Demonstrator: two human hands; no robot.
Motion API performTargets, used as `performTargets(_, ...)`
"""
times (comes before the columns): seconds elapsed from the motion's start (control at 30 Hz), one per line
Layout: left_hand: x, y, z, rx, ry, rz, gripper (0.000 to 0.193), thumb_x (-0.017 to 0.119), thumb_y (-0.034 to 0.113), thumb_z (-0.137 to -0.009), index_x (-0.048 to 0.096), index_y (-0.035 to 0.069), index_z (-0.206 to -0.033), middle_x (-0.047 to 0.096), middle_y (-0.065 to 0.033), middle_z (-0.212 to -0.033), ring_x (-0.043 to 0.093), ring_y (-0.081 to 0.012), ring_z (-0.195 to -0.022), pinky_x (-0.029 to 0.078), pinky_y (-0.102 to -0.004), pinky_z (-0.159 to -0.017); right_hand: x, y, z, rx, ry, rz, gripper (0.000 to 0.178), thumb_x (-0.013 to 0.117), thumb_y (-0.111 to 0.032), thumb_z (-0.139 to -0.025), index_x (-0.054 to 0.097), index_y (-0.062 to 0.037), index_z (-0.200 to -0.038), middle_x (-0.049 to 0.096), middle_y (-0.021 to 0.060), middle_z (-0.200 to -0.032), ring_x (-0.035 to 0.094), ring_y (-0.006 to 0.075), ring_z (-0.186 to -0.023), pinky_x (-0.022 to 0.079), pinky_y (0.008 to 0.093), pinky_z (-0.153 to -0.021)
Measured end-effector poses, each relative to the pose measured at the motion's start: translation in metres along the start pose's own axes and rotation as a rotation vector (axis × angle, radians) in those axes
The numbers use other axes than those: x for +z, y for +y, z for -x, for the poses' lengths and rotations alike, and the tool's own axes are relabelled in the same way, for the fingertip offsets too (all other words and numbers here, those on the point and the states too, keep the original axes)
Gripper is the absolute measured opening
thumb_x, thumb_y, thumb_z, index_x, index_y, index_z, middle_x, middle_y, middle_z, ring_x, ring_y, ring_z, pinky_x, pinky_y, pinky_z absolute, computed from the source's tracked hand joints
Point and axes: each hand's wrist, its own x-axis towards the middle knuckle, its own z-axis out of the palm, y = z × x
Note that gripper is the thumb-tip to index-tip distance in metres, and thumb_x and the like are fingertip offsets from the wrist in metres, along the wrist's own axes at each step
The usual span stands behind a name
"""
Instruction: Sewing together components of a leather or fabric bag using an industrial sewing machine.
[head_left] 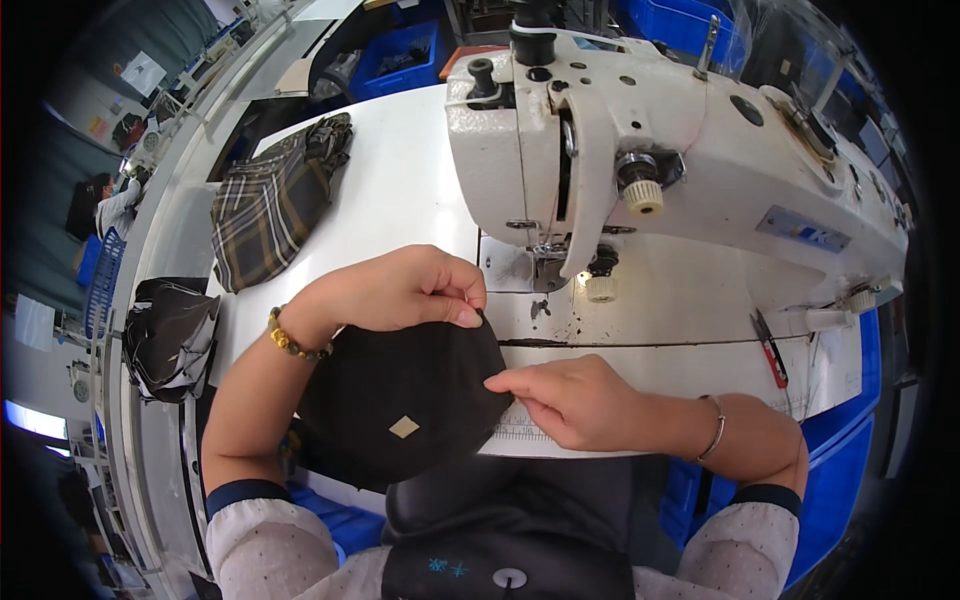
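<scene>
A rounded black fabric piece with a small beige diamond patch hangs over the front edge of the sewing table. My left hand pinches its upper edge, thumb against fingers. At its right edge my right hand grips the cloth between thumb and forefinger. Just beyond both hands stands a white sewing machine, its needle and presser foot apart from the fabric.
Plaid fabric pieces lie at the back left of the table. A stack of dark fabric pieces sits at the left edge. Red-handled thread snips rest at the right. Blue bins stand behind. Far left, another person sits.
</scene>
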Motion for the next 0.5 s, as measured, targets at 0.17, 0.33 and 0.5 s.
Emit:
performTargets(0.17,-0.007,0.015,-0.022,-0.058,-0.067,-0.128,0.014,0.07,0.014,-0.095,0.066,0.001,-0.093,0.062,-0.0003,-0.071,0.053,-0.0079,-0.069,0.045,-0.0271,-0.067,-0.009,0.003,-0.003,-0.394,0.079,0.613,0.017,0.07,-0.007,-0.082,0.067,-0.0042,-0.098,0.062,0.0044,-0.073,0.062,0.0201,-0.057,0.048,0.0323,-0.047)
performTargets(0.33,0.004,-0.01,-0.046,-0.02,0.201,-0.323,0.013,0.075,0.017,-0.087,0.071,0.006,-0.092,0.072,-0.0042,-0.08,0.068,-0.0166,-0.078,0.05,-0.0315,-0.072,-0.008,0.019,-0.004,-0.245,0.077,0.75,0.016,0.069,-0.009,-0.079,0.068,-0.0065,-0.095,0.058,0.0023,-0.069,0.061,0.0177,-0.056,0.046,0.0313,-0.046)
performTargets(0.5,0.015,-0.019,-0.06,0.088,0.518,-0.473,0.019,0.076,0.019,-0.083,0.075,0.015,-0.102,0.073,-0.0048,-0.093,0.067,-0.0256,-0.097,0.044,-0.0453,-0.085,-0.008,0.031,-0.011,-0.068,0.11,0.755,0.006,0.072,-0.011,-0.084,0.068,-0.0076,-0.087,0.056,0.0027,-0.062,0.059,0.0193,-0.051,0.043,0.0331,-0.042)
